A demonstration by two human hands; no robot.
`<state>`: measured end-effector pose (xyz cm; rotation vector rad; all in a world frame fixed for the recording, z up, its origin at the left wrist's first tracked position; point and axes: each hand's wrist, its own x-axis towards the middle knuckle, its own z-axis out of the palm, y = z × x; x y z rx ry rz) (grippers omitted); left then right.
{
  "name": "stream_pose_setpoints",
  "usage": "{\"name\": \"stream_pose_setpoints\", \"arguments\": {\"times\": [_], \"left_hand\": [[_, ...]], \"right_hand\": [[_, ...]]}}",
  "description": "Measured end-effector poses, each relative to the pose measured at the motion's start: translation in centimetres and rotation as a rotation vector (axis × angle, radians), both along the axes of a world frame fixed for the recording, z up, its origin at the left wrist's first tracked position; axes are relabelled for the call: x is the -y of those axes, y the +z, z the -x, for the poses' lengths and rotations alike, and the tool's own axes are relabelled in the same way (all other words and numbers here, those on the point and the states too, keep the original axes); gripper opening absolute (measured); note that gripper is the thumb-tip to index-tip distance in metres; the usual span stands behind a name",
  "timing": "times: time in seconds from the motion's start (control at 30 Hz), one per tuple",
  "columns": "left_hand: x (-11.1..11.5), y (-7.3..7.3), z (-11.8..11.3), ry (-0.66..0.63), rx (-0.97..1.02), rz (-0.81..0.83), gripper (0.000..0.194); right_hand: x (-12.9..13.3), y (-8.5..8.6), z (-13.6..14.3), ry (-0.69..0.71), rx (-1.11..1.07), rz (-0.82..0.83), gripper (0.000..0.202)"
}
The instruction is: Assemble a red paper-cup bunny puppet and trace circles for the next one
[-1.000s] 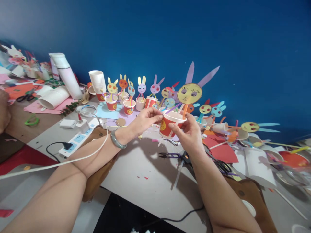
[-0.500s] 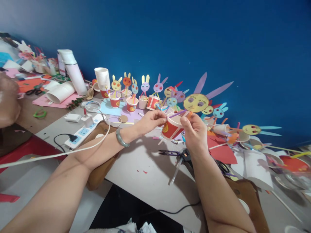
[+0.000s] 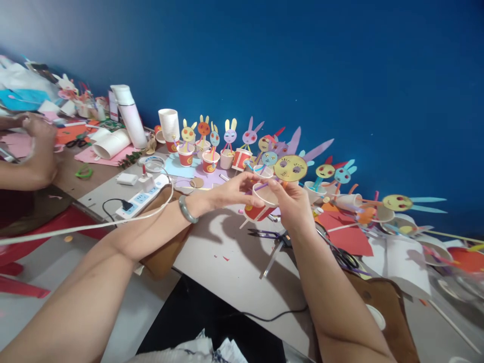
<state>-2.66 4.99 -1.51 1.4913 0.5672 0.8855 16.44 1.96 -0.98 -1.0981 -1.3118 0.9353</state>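
Observation:
Over the table I hold a red paper cup, its pale open rim tilted toward me. A yellow paper rabbit face with long purple ears rises behind the rim, by my right fingers. My left hand pinches the cup's left side, thumb on the outer wall, near a thin purple strip at the rim. On the opposite side, my right hand grips the cup with its thumb at the rim; its other fingers are mostly hidden. Below the cup lie dark-handled scissors and a clear glue stick.
Several finished rabbit cups line the blue wall. On the left are a power strip, a white cable, a white thermos and a co-worker's arm. Red paper and black scissors lie to the right.
The cup has come slightly lower and left, and its rabbit face has dropped with it. My left thumb now lies across the cup's wall. The view has shifted, showing more of the co-worker's arms.

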Motion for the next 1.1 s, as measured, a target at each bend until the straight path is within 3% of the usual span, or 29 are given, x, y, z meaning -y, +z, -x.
{"name": "stream_pose_setpoints", "arguments": {"times": [0.1, 0.23, 0.37, 0.73, 0.9, 1.0, 1.1], "left_hand": [[0.4, -1.6, 0.1, -0.008, -0.017, 0.018, 0.086], [0.6, -3.4, 0.0, -0.014, 0.062, 0.035, 0.086], [0.6, -4.1, -0.2, 0.019, 0.100, 0.016, 0.082], [1.2, -4.7, -0.5, 0.080, 0.122, 0.041, 0.085], [0.7, -4.3, 0.5, 0.229, 0.003, -0.156, 0.061], [0.2, -4.1, 1.2, 0.205, -0.050, -0.251, 0.046], [-0.1, -4.1, 1.5, 0.167, -0.043, -0.243, 0.044]], "right_hand": [[0.1, -0.6, 0.5, 0.036, -0.021, 0.055, 0.042], [-0.1, -1.2, 0.9, 0.077, -0.072, 0.110, 0.041], [-0.2, -1.4, 0.9, 0.076, -0.045, 0.118, 0.040], [-0.6, -2.1, 1.0, 0.039, -0.053, 0.111, 0.035], [-0.7, -1.8, 0.7, 0.040, -0.036, 0.100, 0.034], [-0.9, -1.7, 0.3, 0.027, -0.014, 0.075, 0.035], [-1.0, -1.7, 0.2, 0.006, -0.001, 0.085, 0.036]]}}
